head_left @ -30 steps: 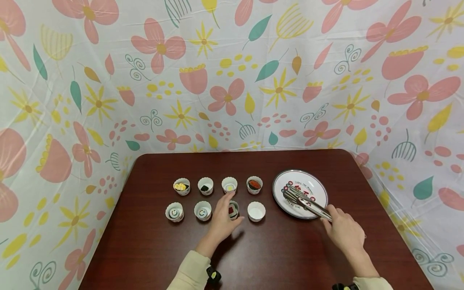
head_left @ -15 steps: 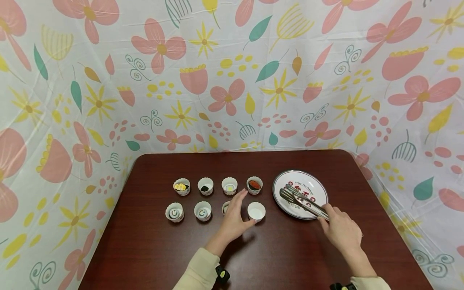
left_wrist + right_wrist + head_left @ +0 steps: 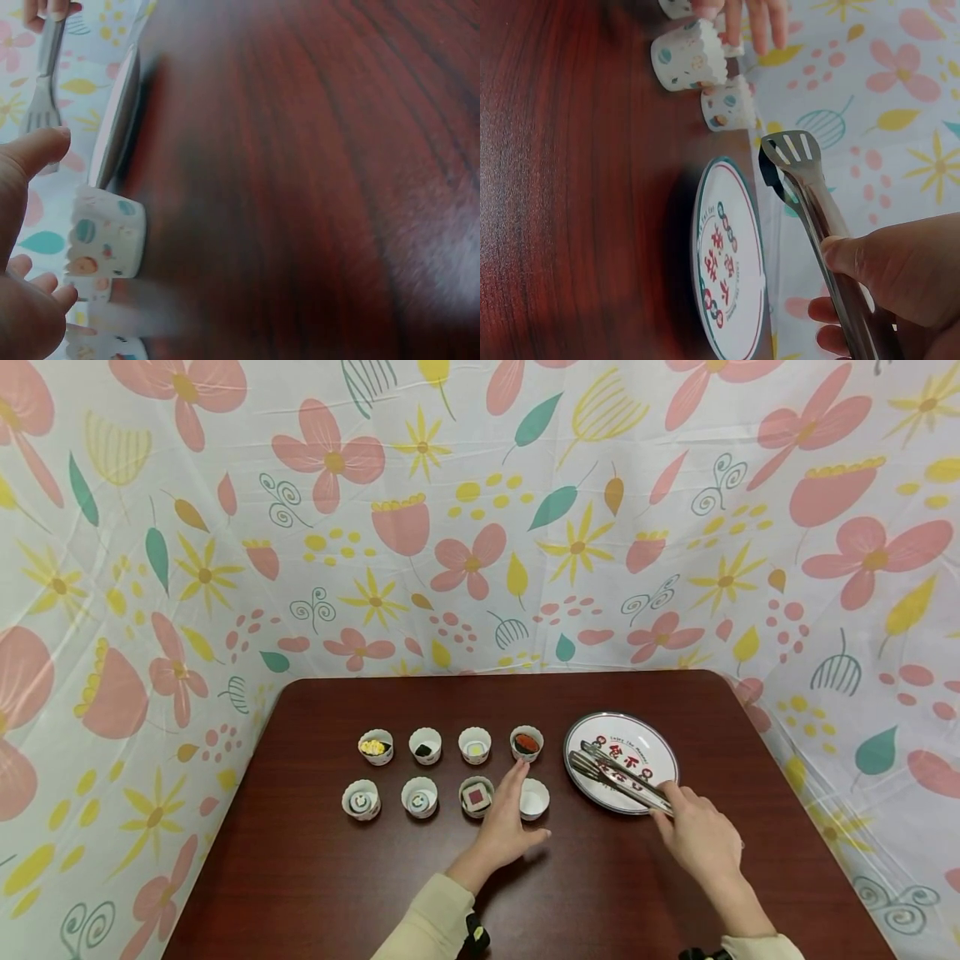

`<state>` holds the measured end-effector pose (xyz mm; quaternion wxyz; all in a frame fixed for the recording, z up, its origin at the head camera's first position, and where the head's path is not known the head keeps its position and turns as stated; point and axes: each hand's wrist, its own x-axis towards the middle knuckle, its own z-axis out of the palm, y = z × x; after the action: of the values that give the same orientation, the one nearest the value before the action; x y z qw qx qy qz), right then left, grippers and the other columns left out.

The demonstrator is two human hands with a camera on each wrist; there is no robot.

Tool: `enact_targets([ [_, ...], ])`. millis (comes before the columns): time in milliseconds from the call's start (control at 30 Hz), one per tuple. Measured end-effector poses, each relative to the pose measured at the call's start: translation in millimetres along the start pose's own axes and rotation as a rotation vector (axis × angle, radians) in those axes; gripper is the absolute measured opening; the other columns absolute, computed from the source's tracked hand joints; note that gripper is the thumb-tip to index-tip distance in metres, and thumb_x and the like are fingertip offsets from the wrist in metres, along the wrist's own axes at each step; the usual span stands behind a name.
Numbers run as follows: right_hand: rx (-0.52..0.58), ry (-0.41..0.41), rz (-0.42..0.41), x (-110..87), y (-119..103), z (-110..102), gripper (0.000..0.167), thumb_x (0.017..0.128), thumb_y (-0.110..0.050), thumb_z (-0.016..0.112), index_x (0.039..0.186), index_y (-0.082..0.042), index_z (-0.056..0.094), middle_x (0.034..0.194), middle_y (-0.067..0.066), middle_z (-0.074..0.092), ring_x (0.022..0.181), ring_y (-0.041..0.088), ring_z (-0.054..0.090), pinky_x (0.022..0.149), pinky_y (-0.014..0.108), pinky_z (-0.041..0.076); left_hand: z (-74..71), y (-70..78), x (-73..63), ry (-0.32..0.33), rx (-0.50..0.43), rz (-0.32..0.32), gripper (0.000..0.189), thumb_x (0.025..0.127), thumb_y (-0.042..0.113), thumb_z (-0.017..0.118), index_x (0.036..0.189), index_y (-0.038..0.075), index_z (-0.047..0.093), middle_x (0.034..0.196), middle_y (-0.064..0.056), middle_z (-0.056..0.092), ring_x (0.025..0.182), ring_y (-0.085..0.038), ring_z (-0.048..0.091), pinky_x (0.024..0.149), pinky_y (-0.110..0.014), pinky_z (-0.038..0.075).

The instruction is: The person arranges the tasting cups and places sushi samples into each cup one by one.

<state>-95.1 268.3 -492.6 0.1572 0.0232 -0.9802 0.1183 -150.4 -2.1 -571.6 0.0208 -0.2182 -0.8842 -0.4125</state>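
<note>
My right hand [image 3: 703,837] grips metal serving tongs [image 3: 628,785] with slotted ends, held over a white plate [image 3: 656,743] with red lettering. In the right wrist view, the tongs [image 3: 826,214] have slightly parted tips with nothing between them. My left hand [image 3: 498,833] hovers with thumb and fingers spread beside a white paper cup [image 3: 538,808] that looks empty; its fingers hide part of this cup. To the left of that hand, another cup holds a square sushi piece [image 3: 476,796] with a red centre. Behind its fingertips stands a cup with red-topped sushi [image 3: 527,743].
More cups stand in two rows to the left, holding yellow-topped sushi [image 3: 373,747], a dark-wrapped piece [image 3: 423,749], a pale yellow piece [image 3: 475,749] and round rolls [image 3: 361,802]. The brown table [image 3: 322,877] meets a flower-patterned cloth [image 3: 472,610] behind it.
My left hand has moved right, from over the cup with the square sushi to the empty-looking cup. My right hand and the tongs have shifted slightly left over the plate.
</note>
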Motion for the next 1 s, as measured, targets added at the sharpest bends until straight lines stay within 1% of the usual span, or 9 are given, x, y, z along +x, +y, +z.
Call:
enact_targets([
  [167,-0.001,0.018,-0.021,-0.1,-5.8,0.1,0.034,0.074,-0.018,0.072,0.102,-0.010,0.056,0.079,0.012,0.058,0.064,0.038,0.055,0.041,0.043,0.035,9.3,-5.1,0.6,0.006,0.017,-0.029,0.105,0.065,0.026,0.082,0.147,0.010,0.018,0.151,-0.007,0.022,0.137,-0.020,0.024,0.106,-0.044,0.030],
  [333,0.001,0.022,-0.037,-0.3,-11.9,-0.4,0.035,0.073,-0.019,0.073,0.102,-0.010,0.057,0.079,0.012,0.058,0.065,0.037,0.056,0.044,0.044,0.037,14.6,-9.2,1.7,0.020,0.018,-0.073,0.105,0.066,0.027,0.081,0.147,0.010,0.017,0.150,-0.006,0.025,0.136,-0.020,0.027,0.105,-0.042,0.032],
  [500,-0.006,0.027,-0.042,-0.3,-14.7,-0.6,0.035,0.072,-0.019,0.073,0.102,-0.010,0.057,0.078,0.011,0.058,0.066,0.037,0.056,0.045,0.044,0.038,19.2,-12.0,2.0,0.033,0.026,-0.141,0.103,0.067,0.028,0.080,0.147,0.014,0.017,0.145,-0.005,0.032,0.131,-0.019,0.035,0.102,-0.039,0.036],
  [567,-0.008,0.021,-0.045,-0.5,-16.2,-1.1,0.034,0.073,-0.019,0.073,0.102,-0.010,0.057,0.077,0.011,0.057,0.066,0.037,0.056,0.045,0.044,0.039,20.8,-13.3,2.0,0.042,0.031,-0.157,0.102,0.067,0.028,0.080,0.147,0.016,0.017,0.142,-0.006,0.035,0.128,-0.019,0.039,0.101,-0.038,0.038],
  [600,-0.011,0.018,-0.049,-0.8,-17.0,-1.1,0.034,0.073,-0.020,0.073,0.101,-0.010,0.057,0.077,0.011,0.057,0.066,0.036,0.056,0.045,0.044,0.039,21.4,-13.9,1.9,0.048,0.033,-0.157,0.101,0.067,0.028,0.080,0.146,0.016,0.018,0.140,-0.006,0.037,0.126,-0.019,0.040,0.100,-0.039,0.038],
  [700,-0.019,0.019,-0.062,-2.7,-19.9,-0.5,0.035,0.073,-0.020,0.073,0.101,-0.010,0.057,0.076,0.009,0.057,0.066,0.035,0.056,0.046,0.043,0.039,23.1,-15.6,1.5,0.071,0.041,-0.140,0.098,0.067,0.025,0.080,0.145,0.012,0.022,0.136,-0.008,0.041,0.123,-0.020,0.045,0.097,-0.039,0.041],
  [833,-0.035,0.045,-0.097,-5.6,-24.8,3.0,0.036,0.071,-0.022,0.075,0.100,-0.011,0.057,0.073,0.007,0.055,0.063,0.033,0.055,0.044,0.040,0.038,26.4,-17.2,0.7,0.112,0.042,-0.123,0.092,0.066,0.021,0.080,0.142,0.007,0.029,0.130,-0.009,0.047,0.117,-0.021,0.049,0.095,-0.038,0.043],
  [1000,-0.032,0.076,-0.136,-7.6,-31.3,6.6,0.036,0.068,-0.022,0.076,0.097,-0.011,0.058,0.071,0.005,0.053,0.063,0.031,0.054,0.044,0.039,0.037,31.1,-18.4,0.6,0.166,0.031,-0.122,0.085,0.066,0.016,0.080,0.138,0.007,0.035,0.125,-0.010,0.052,0.113,-0.022,0.052,0.091,-0.039,0.045],
])
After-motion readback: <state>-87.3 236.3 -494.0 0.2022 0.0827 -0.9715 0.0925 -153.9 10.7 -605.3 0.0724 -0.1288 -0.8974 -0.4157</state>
